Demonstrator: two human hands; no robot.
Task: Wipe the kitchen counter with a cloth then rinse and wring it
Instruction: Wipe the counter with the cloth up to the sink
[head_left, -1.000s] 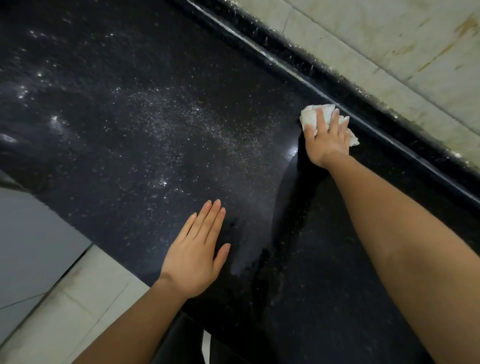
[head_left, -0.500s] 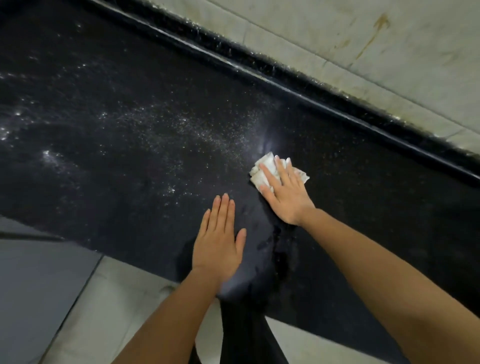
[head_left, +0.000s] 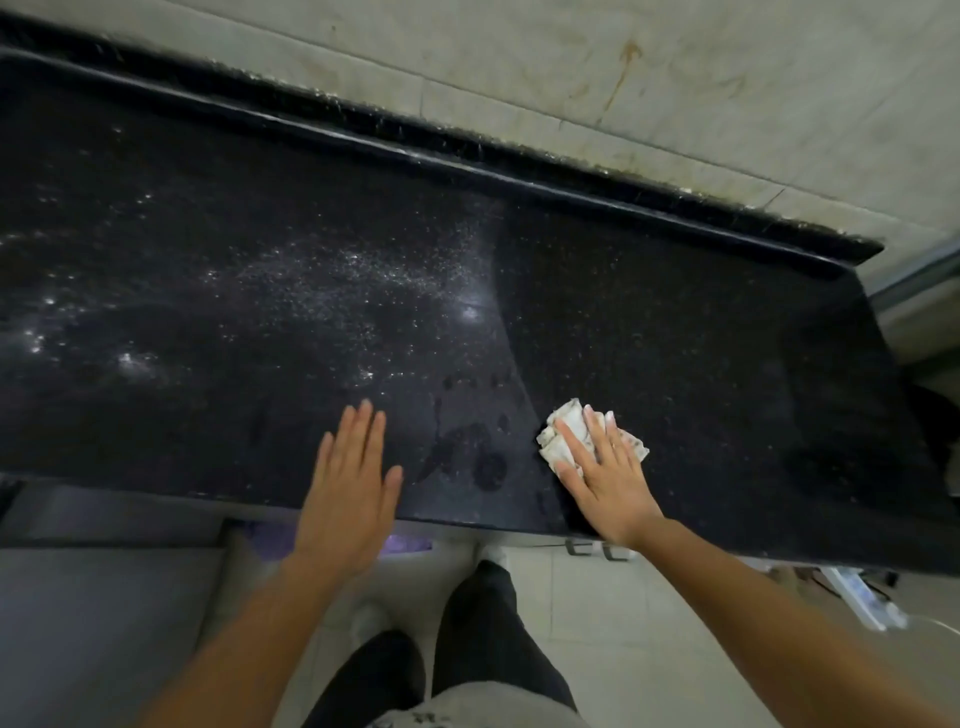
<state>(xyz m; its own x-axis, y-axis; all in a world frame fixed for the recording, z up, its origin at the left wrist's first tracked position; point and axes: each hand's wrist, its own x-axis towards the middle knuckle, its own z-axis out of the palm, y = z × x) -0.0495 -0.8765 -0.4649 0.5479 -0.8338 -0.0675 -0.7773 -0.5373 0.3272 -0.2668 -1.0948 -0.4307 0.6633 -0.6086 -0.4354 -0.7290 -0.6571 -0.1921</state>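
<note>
A black speckled kitchen counter (head_left: 675, 322) runs across the view. White powdery specks cover its left and middle part, and the right part looks dark and wiped. My right hand (head_left: 608, 478) presses flat on a crumpled white cloth (head_left: 566, 431) near the counter's front edge. The cloth shows dirty marks and sticks out past my fingers on both sides. My left hand (head_left: 348, 488) lies flat on the counter's front edge, fingers together, holding nothing. Wet smears sit on the stone between the two hands.
A raised black lip (head_left: 467, 171) borders the counter's back, under a stained tiled wall (head_left: 571, 78). The counter ends at the right (head_left: 883, 322). Below the front edge are a tiled floor (head_left: 597, 613), my legs in dark trousers (head_left: 483, 639) and a grey cabinet front (head_left: 104, 623).
My right hand has dragged the cloth from the back lip across the counter to the front edge. The left hand stayed flat near the front edge.
</note>
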